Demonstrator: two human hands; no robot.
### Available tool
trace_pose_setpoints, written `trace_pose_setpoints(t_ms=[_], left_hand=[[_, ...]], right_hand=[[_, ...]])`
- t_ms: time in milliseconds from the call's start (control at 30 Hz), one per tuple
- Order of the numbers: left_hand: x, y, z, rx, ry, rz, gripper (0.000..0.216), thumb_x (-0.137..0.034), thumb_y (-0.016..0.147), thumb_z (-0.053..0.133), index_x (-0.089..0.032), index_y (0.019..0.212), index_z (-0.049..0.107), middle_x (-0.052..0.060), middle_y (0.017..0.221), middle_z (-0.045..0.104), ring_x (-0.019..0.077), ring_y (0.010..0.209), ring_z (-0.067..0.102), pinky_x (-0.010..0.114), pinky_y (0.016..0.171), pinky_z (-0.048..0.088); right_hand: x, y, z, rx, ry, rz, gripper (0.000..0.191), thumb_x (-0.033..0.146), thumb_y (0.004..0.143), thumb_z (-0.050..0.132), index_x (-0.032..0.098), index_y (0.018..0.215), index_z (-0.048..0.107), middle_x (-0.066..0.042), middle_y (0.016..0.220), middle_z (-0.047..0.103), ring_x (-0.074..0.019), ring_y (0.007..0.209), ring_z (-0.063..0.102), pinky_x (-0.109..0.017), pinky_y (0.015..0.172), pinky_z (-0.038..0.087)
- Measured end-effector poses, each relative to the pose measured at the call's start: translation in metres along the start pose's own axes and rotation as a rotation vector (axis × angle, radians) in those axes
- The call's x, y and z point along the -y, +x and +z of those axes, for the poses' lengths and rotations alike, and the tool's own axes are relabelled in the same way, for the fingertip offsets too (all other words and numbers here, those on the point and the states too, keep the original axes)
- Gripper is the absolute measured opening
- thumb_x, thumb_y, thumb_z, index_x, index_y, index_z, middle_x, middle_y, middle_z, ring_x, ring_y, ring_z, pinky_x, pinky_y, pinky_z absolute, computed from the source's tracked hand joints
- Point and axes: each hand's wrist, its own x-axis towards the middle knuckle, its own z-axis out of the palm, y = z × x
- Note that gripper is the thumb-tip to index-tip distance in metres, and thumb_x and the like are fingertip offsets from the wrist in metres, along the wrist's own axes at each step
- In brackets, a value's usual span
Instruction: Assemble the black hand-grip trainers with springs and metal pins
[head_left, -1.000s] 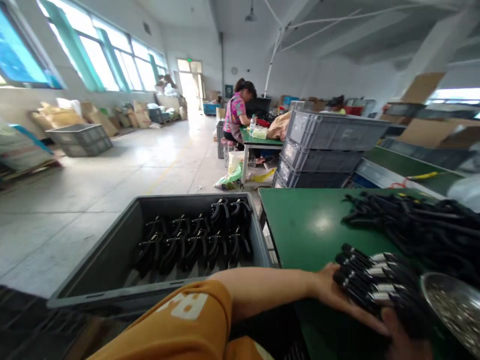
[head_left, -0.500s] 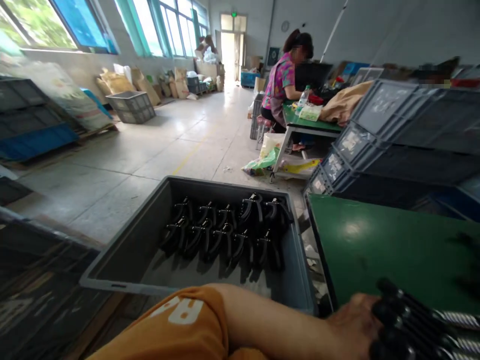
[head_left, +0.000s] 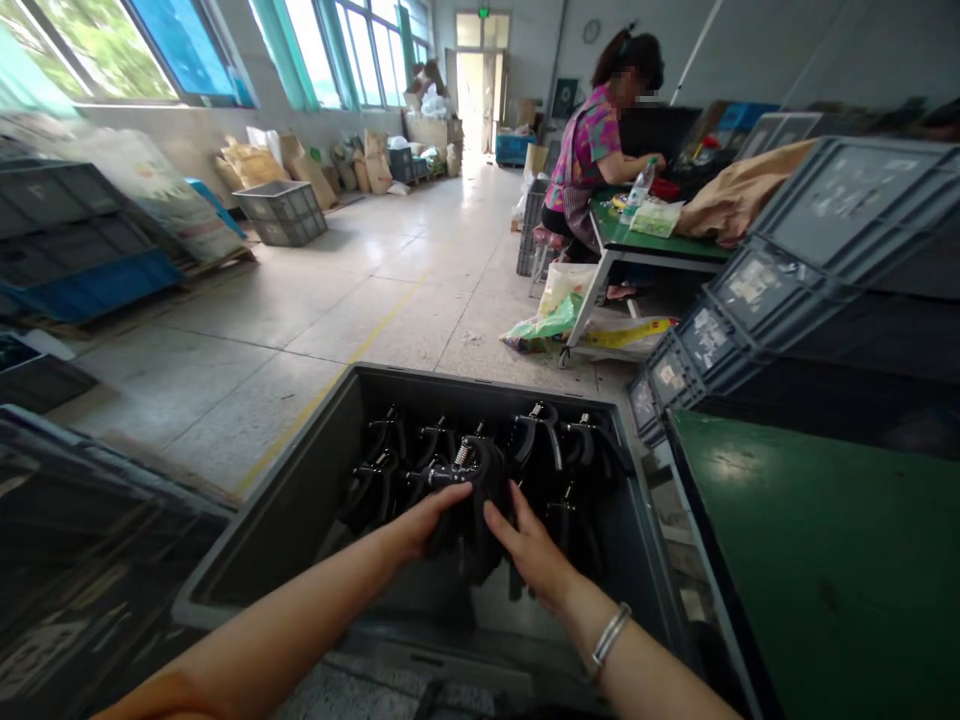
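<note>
Between my two hands, over the middle of a grey plastic crate [head_left: 487, 385], is a bunch of black spring hand grips [head_left: 489, 475] with curved handles and a metal spring. My left hand [head_left: 442, 512] is closed on their left side. From the right, my right hand [head_left: 534, 548] grips them with thumb and fingers; a silver bracelet circles that wrist. How many grips I hold cannot be made out. More black hand grips [head_left: 375, 480] stand in rows in the crate around them, partly hidden by my hands.
To the right is a green-topped table [head_left: 810, 540], with stacked grey crates [head_left: 832, 235] behind it. A co-worker [head_left: 589, 150] sits at another green table [head_left: 611, 232] ahead. Dark crates [head_left: 90, 560] stand at the left, and a yellow line runs along the floor.
My left hand has moved from the green table at the right to over the crate, bringing the hand grips. My right hand has come into view holding them too.
</note>
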Motion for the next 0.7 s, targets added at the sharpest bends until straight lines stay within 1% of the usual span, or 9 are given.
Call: trace_pose_setpoints(t_ms=[67, 100, 167, 267, 367, 467, 567, 633, 700], left_hand=[[-0.019, 0.018, -0.014, 0.040, -0.045, -0.070, 0.042, -0.044, 0.076, 0.052, -0.008, 0.094, 0.063, 0.012, 0.084, 0.069, 0.0245, 0.083, 0.064, 0.035, 0.079, 0.049], [-0.029, 0.028, -0.019, 0.035, -0.050, -0.070, 0.041, -0.044, 0.077, 0.049, -0.009, 0.093, 0.063, 0.012, 0.083, 0.069, 0.0239, 0.082, 0.065, 0.034, 0.079, 0.049], [-0.044, 0.051, -0.023, -0.020, -0.021, -0.046, 0.037, -0.042, 0.078, 0.050, -0.010, 0.091, 0.063, 0.010, 0.079, 0.069, 0.0216, 0.076, 0.065, 0.032, 0.076, 0.050], [-0.060, 0.084, -0.020, -0.043, 0.012, -0.056, 0.035, -0.045, 0.075, 0.053, -0.013, 0.086, 0.064, 0.008, 0.075, 0.070, 0.0192, 0.068, 0.065, 0.030, 0.071, 0.051], [-0.070, 0.106, -0.011, -0.044, 0.063, -0.132, 0.044, -0.056, 0.069, 0.055, -0.014, 0.079, 0.065, 0.008, 0.068, 0.068, 0.0210, 0.063, 0.064, 0.033, 0.068, 0.052], [-0.078, 0.117, -0.002, -0.070, 0.145, -0.234, 0.050, -0.062, 0.062, 0.058, -0.014, 0.072, 0.064, 0.010, 0.063, 0.067, 0.0241, 0.058, 0.063, 0.038, 0.063, 0.052], [-0.084, 0.122, 0.005, -0.097, 0.215, -0.296, 0.050, -0.064, 0.061, 0.058, -0.015, 0.068, 0.063, 0.010, 0.060, 0.066, 0.0243, 0.055, 0.062, 0.039, 0.061, 0.051], [-0.086, 0.124, 0.007, -0.112, 0.257, -0.313, 0.050, -0.065, 0.062, 0.056, -0.016, 0.066, 0.063, 0.009, 0.058, 0.065, 0.0237, 0.053, 0.061, 0.038, 0.060, 0.051], [-0.088, 0.124, 0.008, -0.124, 0.295, -0.310, 0.049, -0.064, 0.065, 0.054, -0.016, 0.066, 0.062, 0.008, 0.056, 0.065, 0.0222, 0.052, 0.060, 0.037, 0.061, 0.051]], right_hand=[[-0.005, -0.004, -0.005, 0.038, -0.061, 0.055, 0.079, 0.058, 0.068, 0.057, 0.018, 0.133, 0.035, -0.012, 0.137, 0.036, -0.0237, 0.121, 0.039, -0.037, 0.099, 0.032], [-0.007, -0.011, -0.012, 0.045, -0.101, 0.068, 0.080, 0.059, 0.068, 0.057, 0.018, 0.133, 0.035, -0.013, 0.137, 0.036, -0.0241, 0.120, 0.041, -0.038, 0.097, 0.035], [-0.008, -0.030, -0.032, 0.039, -0.163, 0.089, 0.078, 0.061, 0.067, 0.056, 0.017, 0.130, 0.039, -0.015, 0.133, 0.042, -0.0246, 0.114, 0.047, -0.038, 0.091, 0.040], [-0.004, -0.062, -0.064, 0.001, -0.187, 0.163, 0.074, 0.064, 0.066, 0.054, 0.016, 0.121, 0.048, -0.015, 0.118, 0.055, -0.0237, 0.103, 0.054, -0.036, 0.086, 0.044], [-0.007, -0.084, -0.087, -0.047, -0.157, 0.235, 0.071, 0.066, 0.063, 0.056, 0.017, 0.114, 0.054, -0.014, 0.109, 0.061, -0.0238, 0.098, 0.058, -0.035, 0.086, 0.045], [-0.024, -0.093, -0.097, -0.070, -0.124, 0.251, 0.066, 0.064, 0.062, 0.058, 0.018, 0.109, 0.058, -0.013, 0.107, 0.063, -0.0252, 0.099, 0.058, -0.036, 0.086, 0.046], [-0.045, -0.094, -0.098, -0.038, -0.146, 0.222, 0.062, 0.061, 0.064, 0.058, 0.016, 0.108, 0.060, -0.014, 0.103, 0.064, -0.0251, 0.098, 0.059, -0.034, 0.085, 0.047], [-0.051, -0.093, -0.098, 0.007, -0.194, 0.201, 0.060, 0.058, 0.068, 0.057, 0.015, 0.110, 0.059, -0.014, 0.102, 0.064, -0.0236, 0.095, 0.060, -0.032, 0.082, 0.048], [-0.049, -0.093, -0.098, 0.054, -0.240, 0.184, 0.059, 0.056, 0.070, 0.055, 0.015, 0.112, 0.058, -0.014, 0.103, 0.064, -0.0223, 0.092, 0.061, -0.030, 0.078, 0.049]])
